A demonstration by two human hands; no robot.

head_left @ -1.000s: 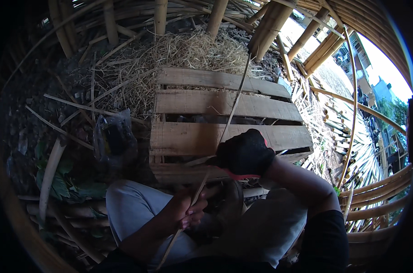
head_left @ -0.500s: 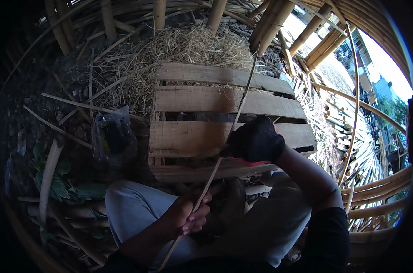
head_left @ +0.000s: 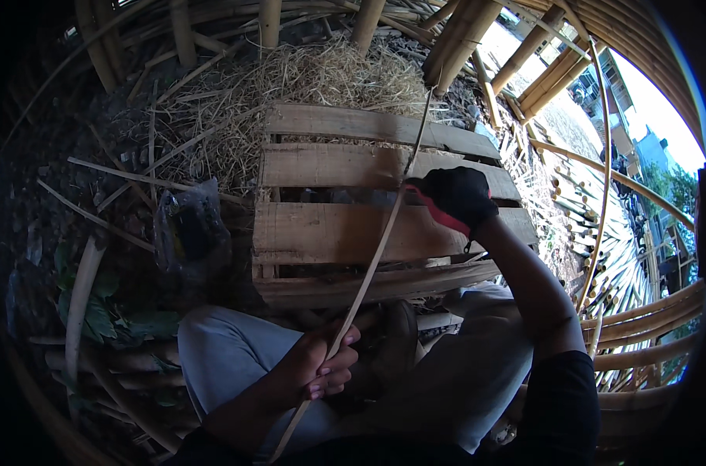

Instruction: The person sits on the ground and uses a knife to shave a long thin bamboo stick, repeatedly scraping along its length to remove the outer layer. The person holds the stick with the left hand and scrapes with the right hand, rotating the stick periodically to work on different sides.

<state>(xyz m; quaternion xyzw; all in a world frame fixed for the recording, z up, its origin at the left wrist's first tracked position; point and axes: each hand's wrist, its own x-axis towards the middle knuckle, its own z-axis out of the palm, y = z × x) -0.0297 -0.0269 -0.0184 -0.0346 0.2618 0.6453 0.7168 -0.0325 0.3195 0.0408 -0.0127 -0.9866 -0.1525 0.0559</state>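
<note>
Bamboo poles and dry straw crowd the ground beyond my hands, with a weathered wooden slat pallet lying just past my knees. Across it runs the long thin bamboo strip, slanting from my lap up toward the poles. My bare left hand is curled tight around the strip's lower part, above my grey trouser leg. My right hand, in a black glove with red trim, is closed on the strip higher up, over the pallet's middle boards. Half a second ago it gripped lower, near the pallet's front edge; now it sits farther from me. Left of my hands lies a crumpled clear plastic bag.
</note>
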